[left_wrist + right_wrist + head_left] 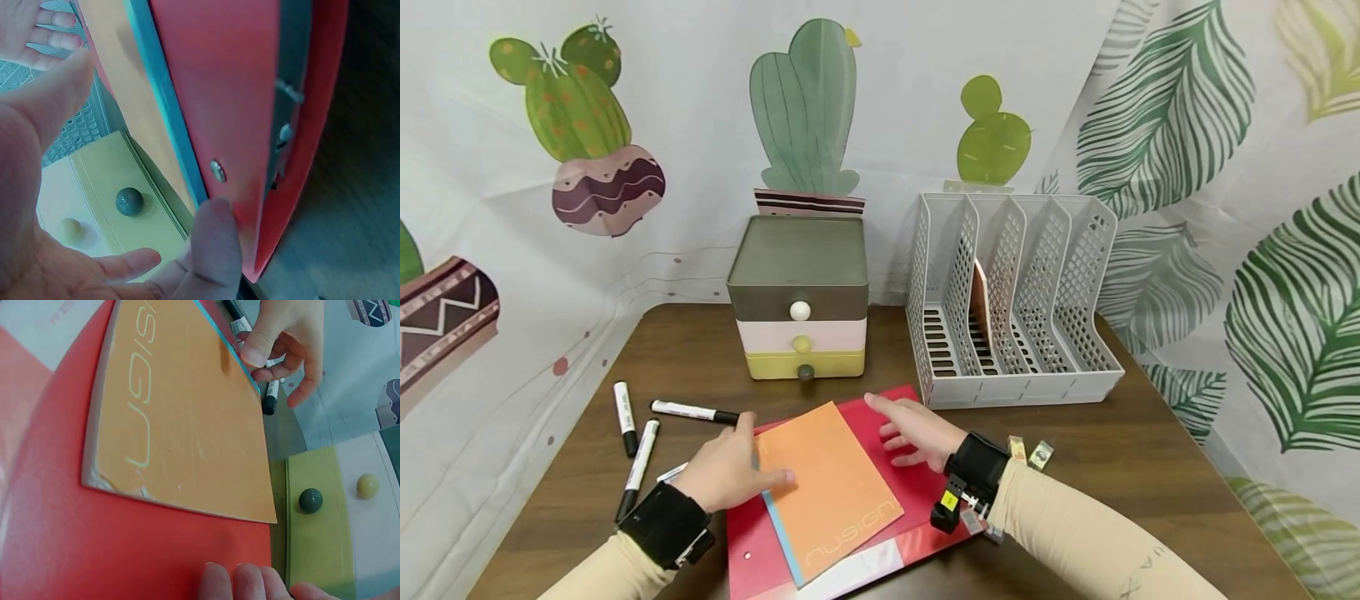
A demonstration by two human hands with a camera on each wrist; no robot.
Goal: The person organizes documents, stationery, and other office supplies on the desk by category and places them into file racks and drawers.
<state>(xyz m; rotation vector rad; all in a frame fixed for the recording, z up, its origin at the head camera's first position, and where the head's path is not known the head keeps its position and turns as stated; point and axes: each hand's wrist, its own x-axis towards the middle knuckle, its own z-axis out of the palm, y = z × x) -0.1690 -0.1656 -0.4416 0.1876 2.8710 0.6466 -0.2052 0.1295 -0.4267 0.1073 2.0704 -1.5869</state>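
An orange notebook [831, 492] with a blue spine lies on a red ring binder [745, 550]. My left hand [722, 467] is at the notebook's left edge, its thumb reaching over the orange cover and its fingers spread beside the binder. In the left wrist view, a fingertip overlaps the binder's edge near a metal rivet [217, 170]; contact is hard to tell. Over the binder's right part is my right hand [917, 429], holding nothing, its fingers extended. The right wrist view shows those fingertips [248, 584] above the red cover, apart from the notebook.
Several whiteboard markers [638, 467] lie at the left. A small drawer box [801, 292] stands behind the binder. To its right, a grey file rack [1022, 387] holds a thin brown item [980, 300]. Small packets [1040, 454] lie near my right wrist.
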